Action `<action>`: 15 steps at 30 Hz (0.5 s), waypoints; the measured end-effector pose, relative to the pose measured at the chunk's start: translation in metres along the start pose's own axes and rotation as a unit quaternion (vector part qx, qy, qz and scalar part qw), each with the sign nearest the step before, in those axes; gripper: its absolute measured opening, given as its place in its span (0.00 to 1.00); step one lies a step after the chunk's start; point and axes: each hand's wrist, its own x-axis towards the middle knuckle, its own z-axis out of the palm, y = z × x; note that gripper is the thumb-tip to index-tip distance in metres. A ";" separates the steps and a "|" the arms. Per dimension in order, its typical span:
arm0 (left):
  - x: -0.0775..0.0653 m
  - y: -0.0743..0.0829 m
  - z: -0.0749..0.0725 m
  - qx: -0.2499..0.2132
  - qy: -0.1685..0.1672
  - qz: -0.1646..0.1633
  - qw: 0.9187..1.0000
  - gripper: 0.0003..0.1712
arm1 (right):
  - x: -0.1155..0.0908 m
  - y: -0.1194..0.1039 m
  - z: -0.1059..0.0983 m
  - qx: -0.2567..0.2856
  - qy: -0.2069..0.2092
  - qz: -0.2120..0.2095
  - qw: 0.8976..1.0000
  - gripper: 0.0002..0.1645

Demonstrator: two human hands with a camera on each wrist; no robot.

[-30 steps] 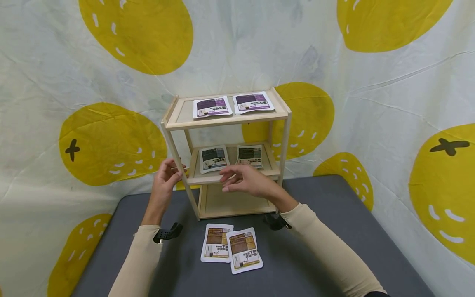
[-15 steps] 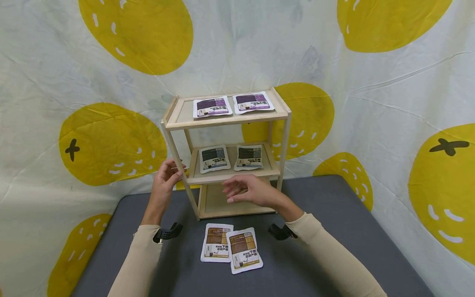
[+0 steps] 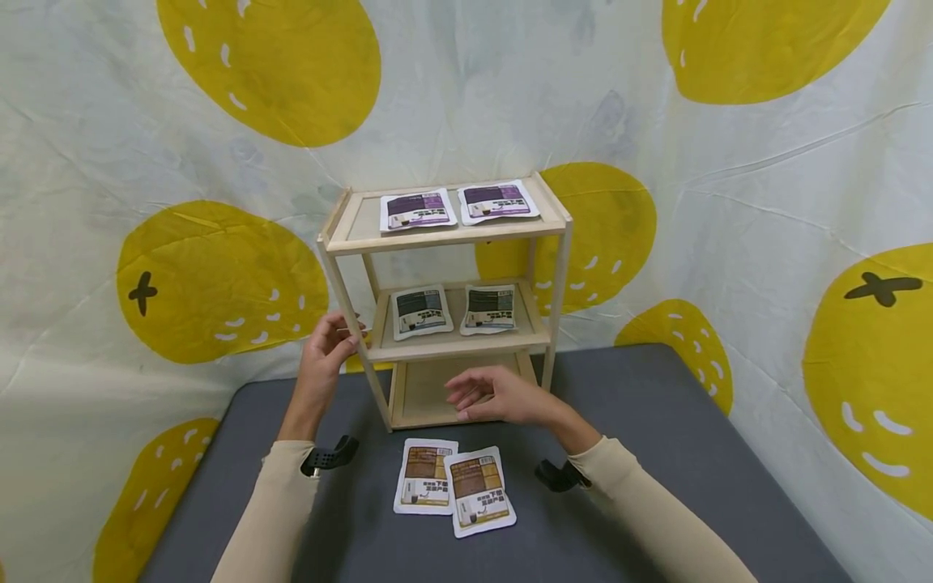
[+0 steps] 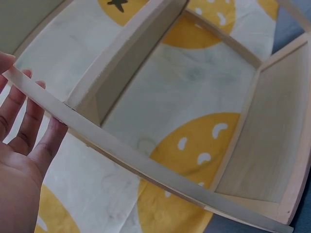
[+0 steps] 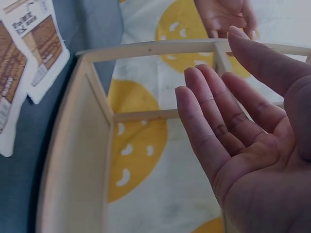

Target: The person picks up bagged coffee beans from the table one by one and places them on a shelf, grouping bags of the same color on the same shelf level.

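My left hand (image 3: 322, 356) holds the left front post (image 3: 338, 283) of a three-tier wooden shelf (image 3: 448, 236), thumb in front and fingers behind, as the left wrist view (image 4: 22, 150) bears out. In front of the bottom tier hovers my right hand (image 3: 503, 397), its fingers relaxed and nothing in them. Two white packets with brown labels, a left one (image 3: 425, 478) and a right one (image 3: 481, 494), lie on the table before the shelf, the right overlapping the left. On the middle tier rest two dark green-labelled packets (image 3: 420, 312), side by side.
Two purple-labelled packets (image 3: 417, 210) lie on the top tier. The shelf stands on a grey table (image 3: 627, 453) near its back edge. Behind hangs a pale cloth (image 3: 452, 97) printed with large yellow fruit.
My right hand has dropped from in front of the middle tier to the bottom tier, uncovering the right green packet, which now lies slightly further left. The left hand stays on the post.
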 end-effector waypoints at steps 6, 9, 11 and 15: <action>-0.001 -0.002 0.000 0.001 0.003 -0.003 1.000 0.22 | -0.005 0.016 0.006 0.011 0.009 0.029 0.999 0.29; 0.000 -0.002 -0.001 -0.001 0.004 -0.003 1.000 0.22 | -0.009 0.023 0.008 0.014 0.010 0.041 0.999 0.29; 0.000 -0.003 -0.001 -0.001 0.004 -0.003 1.000 0.22 | -0.012 0.027 0.009 0.011 0.011 0.044 0.999 0.29; 0.000 -0.003 -0.001 0.002 0.006 -0.006 1.000 0.22 | -0.017 0.036 0.010 0.012 0.014 0.044 0.999 0.29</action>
